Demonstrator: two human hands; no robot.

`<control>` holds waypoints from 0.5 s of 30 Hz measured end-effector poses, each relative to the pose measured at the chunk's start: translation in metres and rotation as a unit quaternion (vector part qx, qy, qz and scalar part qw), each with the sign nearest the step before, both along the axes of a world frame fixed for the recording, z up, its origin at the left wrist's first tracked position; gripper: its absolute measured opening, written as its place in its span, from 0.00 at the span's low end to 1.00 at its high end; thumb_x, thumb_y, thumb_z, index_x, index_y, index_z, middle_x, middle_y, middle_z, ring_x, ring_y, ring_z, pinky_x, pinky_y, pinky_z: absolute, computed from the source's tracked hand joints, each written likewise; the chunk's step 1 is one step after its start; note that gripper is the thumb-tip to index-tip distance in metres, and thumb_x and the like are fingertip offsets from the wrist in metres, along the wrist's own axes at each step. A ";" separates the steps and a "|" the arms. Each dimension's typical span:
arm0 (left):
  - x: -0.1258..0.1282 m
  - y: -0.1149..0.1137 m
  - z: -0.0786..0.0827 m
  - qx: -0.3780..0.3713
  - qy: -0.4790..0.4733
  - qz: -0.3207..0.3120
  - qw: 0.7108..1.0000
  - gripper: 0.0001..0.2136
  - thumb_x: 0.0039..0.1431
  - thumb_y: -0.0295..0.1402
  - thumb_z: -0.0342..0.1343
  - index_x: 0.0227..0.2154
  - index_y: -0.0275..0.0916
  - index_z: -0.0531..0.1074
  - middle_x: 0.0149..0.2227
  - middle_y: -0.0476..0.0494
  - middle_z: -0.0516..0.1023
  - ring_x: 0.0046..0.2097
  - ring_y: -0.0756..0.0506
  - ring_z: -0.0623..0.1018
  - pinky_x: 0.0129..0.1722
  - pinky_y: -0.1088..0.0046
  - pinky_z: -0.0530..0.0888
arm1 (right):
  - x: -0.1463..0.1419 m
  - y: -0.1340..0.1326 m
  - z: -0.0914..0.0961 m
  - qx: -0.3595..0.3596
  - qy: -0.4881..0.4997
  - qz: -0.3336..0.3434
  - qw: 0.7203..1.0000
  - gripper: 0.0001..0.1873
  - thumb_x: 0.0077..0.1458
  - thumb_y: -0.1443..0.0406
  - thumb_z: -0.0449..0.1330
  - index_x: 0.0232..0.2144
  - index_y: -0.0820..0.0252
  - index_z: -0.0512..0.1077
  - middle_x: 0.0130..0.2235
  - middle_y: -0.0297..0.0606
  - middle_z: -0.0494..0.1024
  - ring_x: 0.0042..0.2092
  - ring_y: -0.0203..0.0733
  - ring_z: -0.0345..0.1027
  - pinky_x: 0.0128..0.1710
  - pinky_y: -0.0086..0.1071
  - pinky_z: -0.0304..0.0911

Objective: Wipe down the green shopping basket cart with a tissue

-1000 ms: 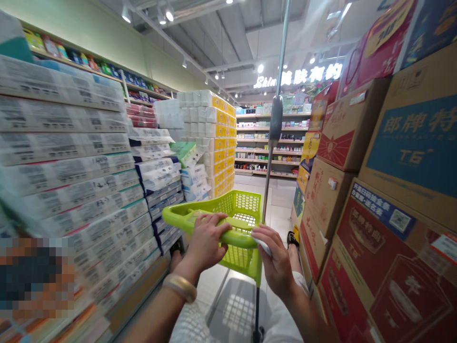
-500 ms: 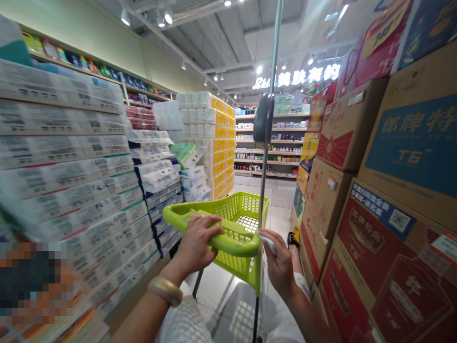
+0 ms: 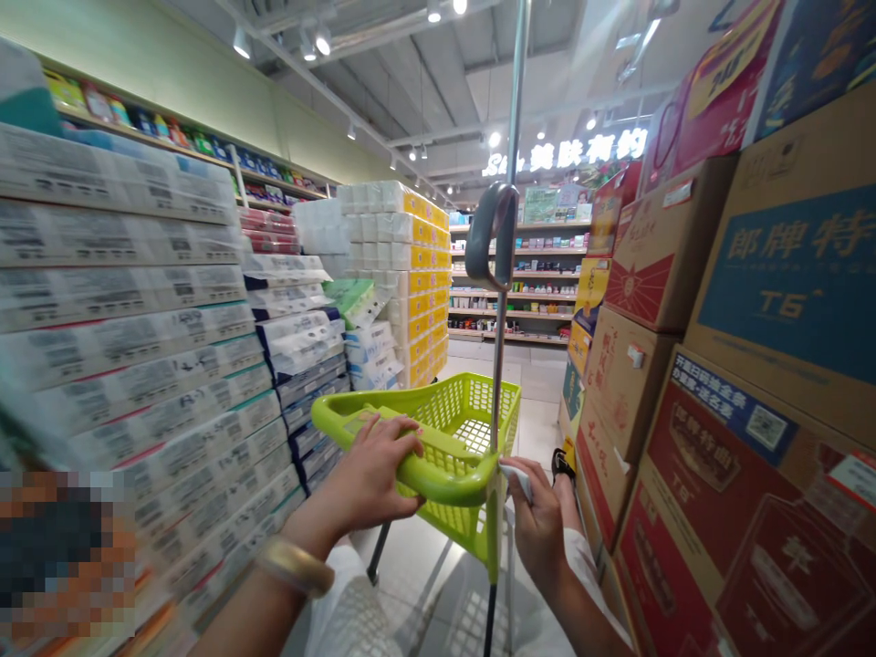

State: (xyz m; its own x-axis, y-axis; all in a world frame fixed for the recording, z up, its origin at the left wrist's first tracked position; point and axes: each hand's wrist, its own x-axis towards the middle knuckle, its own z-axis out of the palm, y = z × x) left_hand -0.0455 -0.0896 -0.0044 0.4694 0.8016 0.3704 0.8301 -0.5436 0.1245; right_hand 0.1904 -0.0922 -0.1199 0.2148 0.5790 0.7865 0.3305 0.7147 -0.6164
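A lime-green plastic shopping cart [image 3: 438, 401] with a lattice basket stands in front of me. My left hand [image 3: 380, 465] is closed over its handle, fingers on top and thumb underneath. Pinched in my right hand [image 3: 537, 520] is a folded white cloth or tissue [image 3: 518, 474]; the hand is beside the cart's near right corner, and whether the cloth touches it I cannot tell. A metal pole [image 3: 499, 365] rises at that corner and carries a grey loop-shaped handle [image 3: 503, 237]. The basket's visible bottom shows bare lattice.
Stacked tissue packs [image 3: 137, 356] line the left side, with yellow-sided packs [image 3: 428, 292] farther along. Liquor cartons [image 3: 773, 292] are piled close on the right. A stocked shelf [image 3: 540, 274] crosses the far end. A person's sandalled foot [image 3: 564, 464] shows beside the cartons.
The pole's grey handle has turned, so its loop opening now shows, and it appears slightly farther left. Both hands keep their holds, appearing slightly lower in view.
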 end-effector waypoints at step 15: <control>0.077 -0.016 0.002 -0.010 0.076 0.007 0.997 0.14 0.58 0.44 0.54 0.32 0.38 0.76 0.37 0.39 0.78 0.43 0.38 0.76 0.49 0.55 0.69 | -0.029 0.011 -0.029 -0.015 0.060 0.018 0.998 0.18 0.65 0.63 0.52 0.55 0.55 0.71 0.50 0.45 0.73 0.53 0.46 0.69 0.53 0.42 0.67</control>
